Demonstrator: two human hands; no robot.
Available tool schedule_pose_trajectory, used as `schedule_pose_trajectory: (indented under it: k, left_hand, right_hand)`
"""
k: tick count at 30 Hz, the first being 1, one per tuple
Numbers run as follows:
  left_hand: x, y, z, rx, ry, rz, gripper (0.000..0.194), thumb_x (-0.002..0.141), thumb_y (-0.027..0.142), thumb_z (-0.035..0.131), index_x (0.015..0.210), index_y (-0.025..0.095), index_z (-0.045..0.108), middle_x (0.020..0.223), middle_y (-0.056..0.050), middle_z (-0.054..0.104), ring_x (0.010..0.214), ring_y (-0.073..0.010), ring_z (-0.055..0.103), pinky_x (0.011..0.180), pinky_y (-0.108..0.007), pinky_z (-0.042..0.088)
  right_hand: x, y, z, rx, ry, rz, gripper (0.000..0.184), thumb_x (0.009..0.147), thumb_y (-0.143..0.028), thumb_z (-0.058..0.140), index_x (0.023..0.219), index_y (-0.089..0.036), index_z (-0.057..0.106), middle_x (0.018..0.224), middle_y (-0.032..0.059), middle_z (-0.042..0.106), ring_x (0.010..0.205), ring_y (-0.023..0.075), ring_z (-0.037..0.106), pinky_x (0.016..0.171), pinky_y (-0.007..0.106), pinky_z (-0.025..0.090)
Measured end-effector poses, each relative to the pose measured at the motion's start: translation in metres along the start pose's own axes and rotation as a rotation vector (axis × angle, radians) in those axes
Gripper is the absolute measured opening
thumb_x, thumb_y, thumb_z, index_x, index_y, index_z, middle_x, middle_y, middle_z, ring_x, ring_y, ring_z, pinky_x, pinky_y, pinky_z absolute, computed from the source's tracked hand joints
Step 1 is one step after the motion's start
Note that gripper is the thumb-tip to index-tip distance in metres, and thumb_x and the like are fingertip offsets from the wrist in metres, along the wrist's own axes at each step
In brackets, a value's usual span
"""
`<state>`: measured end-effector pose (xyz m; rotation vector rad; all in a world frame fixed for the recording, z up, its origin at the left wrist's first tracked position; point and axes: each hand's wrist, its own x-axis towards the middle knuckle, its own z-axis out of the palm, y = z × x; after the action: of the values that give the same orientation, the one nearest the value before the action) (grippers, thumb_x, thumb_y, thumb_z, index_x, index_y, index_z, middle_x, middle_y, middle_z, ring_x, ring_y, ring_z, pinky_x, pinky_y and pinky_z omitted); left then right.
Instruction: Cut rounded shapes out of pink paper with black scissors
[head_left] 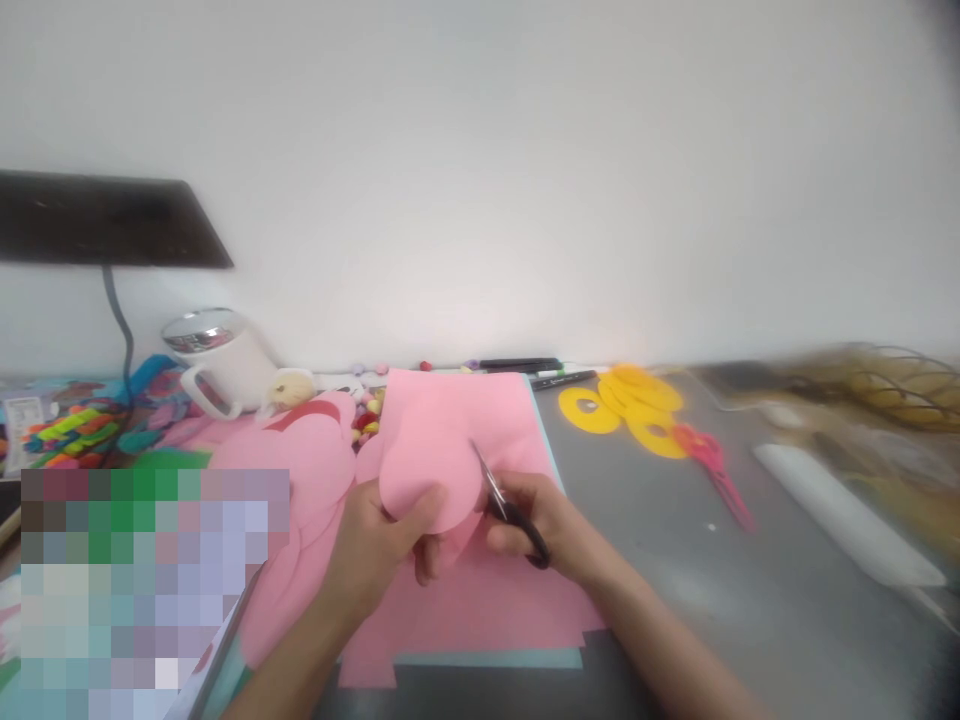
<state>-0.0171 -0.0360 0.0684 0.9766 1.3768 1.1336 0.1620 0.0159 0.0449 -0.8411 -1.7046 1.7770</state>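
My left hand (397, 535) pinches a sheet of pink craft paper (431, 475), thumb on top and fingers beneath, near a rounded edge. In my right hand (536, 520) is a pair of black-handled scissors (517, 515), fingers in the loops. The blades point up and away, along the right side of the rounded pink part. More pink sheets (480, 600) lie under both hands, with a light blue sheet (525, 658) showing at their lower edge. Several pink rounded cut-outs (262, 465) are piled left of my left hand.
Yellow paper rings (589, 410) and pink scissors (720, 475) lie to the right on the grey table (675, 600). Black pens (521, 366) rest by the wall. A white mug (229, 365) with a clear lid stands at the back left, near colourful craft pieces (79, 430).
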Motion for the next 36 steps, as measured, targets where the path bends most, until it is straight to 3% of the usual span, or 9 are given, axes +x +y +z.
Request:
schedule_pose_trajectory:
  k: [11,18,25,36]
  left_hand:
    - [0.000,0.000,-0.001,-0.013,0.030,0.029,0.038,0.075,0.031,0.063,0.041,0.014,0.056,0.034,-0.002,0.052,0.031,-0.0100,0.046,0.035,-0.021,0.039]
    - [0.004,-0.009,-0.003,-0.129,-0.095,-0.025,0.034,0.080,0.041,0.059,0.067,0.011,0.066,0.036,-0.002,0.055,0.031,-0.0151,0.052,0.033,-0.024,0.040]
    - [0.000,-0.008,-0.003,0.041,-0.012,-0.072,0.045,0.077,0.040,0.062,0.041,0.014,0.056,0.028,0.000,0.048,0.024,-0.0089,0.043,0.040,-0.023,0.042]
    - [0.000,-0.009,-0.002,0.080,-0.068,-0.078,0.046,0.079,0.039,0.058,0.040,0.016,0.053,0.029,0.000,0.049,0.023,-0.0093,0.043,0.035,-0.022,0.037]
  right_hand:
    - [-0.001,0.001,0.001,0.020,0.030,0.037,0.048,0.064,-0.057,0.074,0.076,-0.015,0.055,0.058,-0.0044,0.043,0.050,0.0081,0.038,0.046,0.021,0.028]
    - [0.000,0.005,0.004,0.012,0.037,0.022,0.047,0.065,-0.056,0.075,0.077,-0.014,0.056,0.059,-0.0039,0.043,0.051,0.0082,0.037,0.047,0.021,0.028]
    - [0.000,0.008,0.006,0.050,0.025,0.051,0.046,0.061,-0.050,0.080,0.078,-0.014,0.057,0.056,-0.0061,0.042,0.049,0.0070,0.034,0.047,0.021,0.026]
    - [0.002,0.009,0.007,0.087,0.035,-0.083,0.051,0.062,-0.059,0.076,0.073,-0.016,0.050,0.056,-0.0058,0.041,0.051,0.0076,0.033,0.047,0.021,0.026]
